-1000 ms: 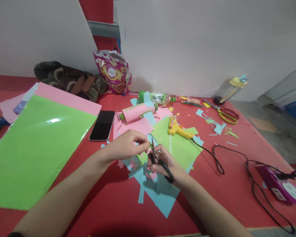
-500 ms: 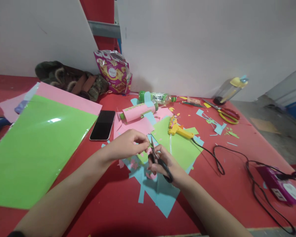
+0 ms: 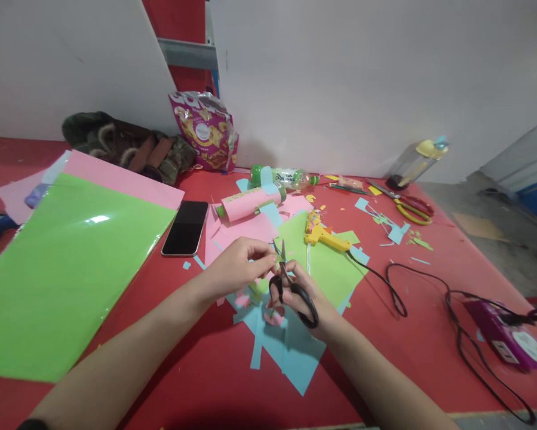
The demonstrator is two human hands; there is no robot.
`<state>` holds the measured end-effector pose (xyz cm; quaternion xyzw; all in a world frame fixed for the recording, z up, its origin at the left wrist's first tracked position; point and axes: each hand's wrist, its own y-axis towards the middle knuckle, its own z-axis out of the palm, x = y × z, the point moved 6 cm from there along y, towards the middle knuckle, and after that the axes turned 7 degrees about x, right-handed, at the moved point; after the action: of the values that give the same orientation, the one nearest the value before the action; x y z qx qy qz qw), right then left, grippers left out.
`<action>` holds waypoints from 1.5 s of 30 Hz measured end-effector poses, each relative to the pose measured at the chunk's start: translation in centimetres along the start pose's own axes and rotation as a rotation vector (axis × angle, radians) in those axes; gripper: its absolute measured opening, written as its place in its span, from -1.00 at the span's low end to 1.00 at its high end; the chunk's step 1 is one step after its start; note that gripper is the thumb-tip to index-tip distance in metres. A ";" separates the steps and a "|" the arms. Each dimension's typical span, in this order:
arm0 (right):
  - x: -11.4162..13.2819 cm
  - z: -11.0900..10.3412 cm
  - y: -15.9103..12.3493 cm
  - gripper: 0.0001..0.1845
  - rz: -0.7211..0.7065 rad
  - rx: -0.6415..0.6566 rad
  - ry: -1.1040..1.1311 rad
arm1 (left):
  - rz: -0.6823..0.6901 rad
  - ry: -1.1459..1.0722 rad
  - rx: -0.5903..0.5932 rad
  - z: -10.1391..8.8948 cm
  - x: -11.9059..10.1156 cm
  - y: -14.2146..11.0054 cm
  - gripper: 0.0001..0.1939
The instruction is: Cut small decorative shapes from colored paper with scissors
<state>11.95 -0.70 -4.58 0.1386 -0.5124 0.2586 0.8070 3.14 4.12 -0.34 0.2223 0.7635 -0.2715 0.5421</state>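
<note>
My right hand (image 3: 301, 289) grips a pair of black-handled scissors (image 3: 310, 310), its fingers in the handle loops. The blades point away from me and stand apart. Close to their left side, my left hand (image 3: 250, 263) is closed in a pinch on what looks like a small piece of green paper (image 3: 279, 257), mostly hidden by the fingertips and blades. Beneath both hands lie a light blue sheet (image 3: 301, 358) and small pink and green cut-outs (image 3: 242, 300). A larger green sheet (image 3: 335, 278) lies just beyond the right hand.
A yellow glue gun (image 3: 333, 239) rests on the green sheet, its cord trailing right toward a purple box (image 3: 510, 334). Left are a phone (image 3: 186, 228) and large green paper (image 3: 80, 269). Behind lie a pink-wrapped roll (image 3: 250, 203), a bottle (image 3: 290, 178) and larger scissors (image 3: 411, 209).
The scissor blades have opened wider and swung a little to the right. My left fingertips have shifted slightly right, toward the blades.
</note>
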 end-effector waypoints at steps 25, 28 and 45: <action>0.1 0.3 0.0 -0.62 0.043 0.065 -0.086 | -0.037 0.243 0.072 -0.7 -0.4 -0.3 -0.81; 0.1 0.4 0.0 -0.62 0.027 0.046 -0.081 | -0.039 0.210 0.053 -0.7 -0.2 -0.2 -0.81; 0.0 -0.3 -0.1 -0.57 -0.068 -0.054 -0.092 | -0.045 -0.185 -0.155 1.4 0.5 -0.2 -0.79</action>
<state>12.25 -0.65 -4.71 0.1457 -0.5508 0.2105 0.7944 3.84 3.07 -1.13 0.1366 0.7338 -0.2430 0.6195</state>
